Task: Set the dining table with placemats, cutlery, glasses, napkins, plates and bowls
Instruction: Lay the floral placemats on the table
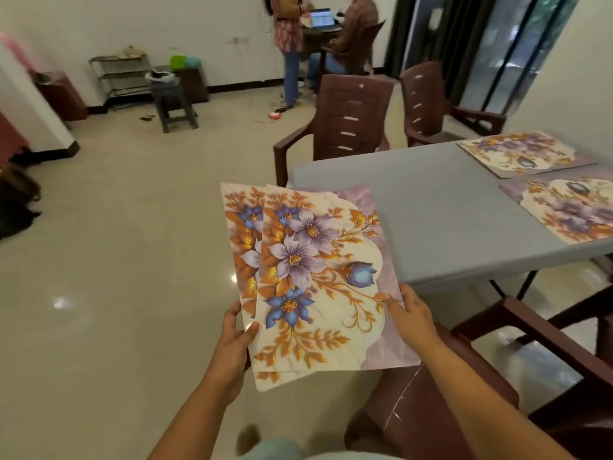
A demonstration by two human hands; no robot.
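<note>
I hold two floral placemats in front of me, fanned apart, off the near left corner of the grey table (431, 207). The top placemat (318, 277) overlaps the lower placemat (240, 234), which sticks out on the left. My left hand (237, 340) grips their left edge with the thumb on top. My right hand (409, 313) pinches the top placemat's right edge. Two more floral placemats lie flat on the table's right side, a far placemat (524, 154) and a near placemat (570, 207).
Brown plastic chairs stand around the table: one chair (345, 121) at the far left side, another chair (434, 104) behind it, and a chair (530, 343) right next to me. Two people are at a desk in the background. A grey stool (172, 97) stands on the tiled floor.
</note>
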